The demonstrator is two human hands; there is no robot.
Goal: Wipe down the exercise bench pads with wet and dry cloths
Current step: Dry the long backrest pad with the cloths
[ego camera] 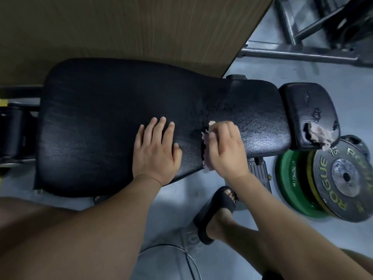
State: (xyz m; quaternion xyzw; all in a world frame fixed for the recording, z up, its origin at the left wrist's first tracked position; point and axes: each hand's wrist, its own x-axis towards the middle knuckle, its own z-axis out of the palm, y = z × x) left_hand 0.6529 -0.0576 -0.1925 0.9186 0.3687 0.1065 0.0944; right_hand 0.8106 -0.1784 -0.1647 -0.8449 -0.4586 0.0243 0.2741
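From the head camera, the long black bench pad [113,122] lies across the middle of the frame, its vinyl cracked and grained; the stretch right of the hands glistens, while the left part looks duller; a tear in the cover runs along its near edge by the right hand. A smaller black pad [302,110] sits just beside its right end, its near corner ripped open with pale foam showing. A pale pinkish cloth [206,141] lies on the long pad, mostly hidden; only its frayed edge shows. No containers appear; weight plates [331,178], green and black, lean stacked on the grey floor [292,235] near the small pad, and a wooden panel [121,27] fills the top left. The left hand [156,150] rests flat on the pad, palm down, fingers straight and slightly spread, holding nothing; the right hand [225,147] presses on the cloth, fingers curled over it, wrist angled back toward the body. A foot in a black sandal [217,213] stands below the bench.
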